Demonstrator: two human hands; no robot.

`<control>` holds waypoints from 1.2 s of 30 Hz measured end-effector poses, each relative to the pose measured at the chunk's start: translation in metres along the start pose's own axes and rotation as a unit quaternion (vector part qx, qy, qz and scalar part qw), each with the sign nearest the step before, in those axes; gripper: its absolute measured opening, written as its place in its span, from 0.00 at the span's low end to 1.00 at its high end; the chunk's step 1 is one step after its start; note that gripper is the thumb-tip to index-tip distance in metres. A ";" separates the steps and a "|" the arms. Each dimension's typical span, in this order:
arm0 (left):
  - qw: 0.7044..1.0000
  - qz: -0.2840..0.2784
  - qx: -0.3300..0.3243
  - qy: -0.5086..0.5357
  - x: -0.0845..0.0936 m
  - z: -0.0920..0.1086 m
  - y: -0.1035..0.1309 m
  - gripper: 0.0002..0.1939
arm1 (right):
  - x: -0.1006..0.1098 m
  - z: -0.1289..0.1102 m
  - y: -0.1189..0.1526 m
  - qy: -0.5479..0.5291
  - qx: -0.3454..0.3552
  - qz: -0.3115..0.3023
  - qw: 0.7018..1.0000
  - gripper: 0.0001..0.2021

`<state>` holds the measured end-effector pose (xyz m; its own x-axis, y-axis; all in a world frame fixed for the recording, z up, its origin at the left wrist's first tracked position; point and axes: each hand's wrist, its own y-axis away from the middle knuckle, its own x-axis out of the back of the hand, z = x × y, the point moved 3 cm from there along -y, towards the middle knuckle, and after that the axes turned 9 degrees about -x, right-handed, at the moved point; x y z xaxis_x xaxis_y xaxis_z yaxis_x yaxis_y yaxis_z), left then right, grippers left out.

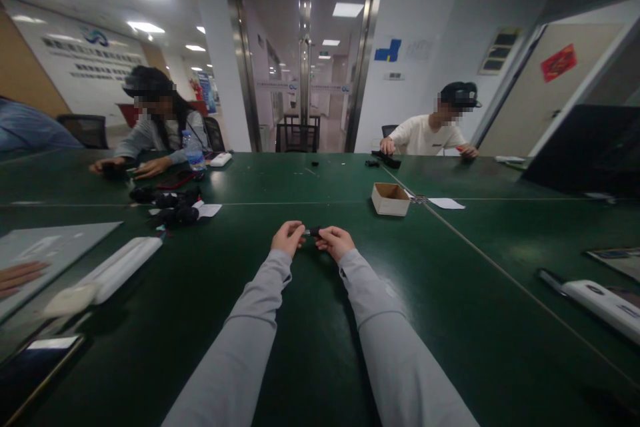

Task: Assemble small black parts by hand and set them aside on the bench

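Above the green table (320, 320), both my hands meet at a small dark stick (315, 231) with a silvery end, too small to name surely. The fingertips of my left hand (287, 238) are pinched together at its silvery left end. My right hand (337, 241) grips the black right part between thumb and fingers. The stick lies roughly level between them, and the fingers partly cover it.
An open cardboard box (391, 201) stands ahead to the right, near a white paper (447, 203). Black gadgets (175, 205) and a bottle (194, 152) lie left, beyond a white case (125, 267) and phone (40, 373). Two people sit opposite; another hand (20, 278) rests left.
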<state>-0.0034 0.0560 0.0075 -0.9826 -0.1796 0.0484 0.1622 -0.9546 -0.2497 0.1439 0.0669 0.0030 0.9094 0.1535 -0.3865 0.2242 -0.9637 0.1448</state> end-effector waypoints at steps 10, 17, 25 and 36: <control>0.997 -0.018 -0.075 0.023 -0.004 0.004 0.002 0.16 | -0.003 -0.002 -0.001 -0.020 -0.022 0.005 1.000 0.06; 1.000 0.013 0.017 0.019 -0.005 -0.005 -0.002 0.16 | -0.005 -0.003 -0.001 -0.027 -0.028 -0.003 0.999 0.05; 0.995 -0.018 -0.097 0.034 -0.002 0.006 -0.001 0.15 | -0.006 -0.003 -0.001 -0.027 -0.035 0.017 0.999 0.04; 0.998 -0.045 0.002 0.045 -0.006 -0.006 -0.005 0.17 | -0.005 -0.003 0.000 -0.036 -0.038 0.017 0.999 0.04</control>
<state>0.0014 0.0635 0.0028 -0.9974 -0.0705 -0.0165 0.0724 -0.9670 -0.2444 0.1401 0.0670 0.0079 0.8904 0.1028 -0.4435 0.2222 -0.9484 0.2261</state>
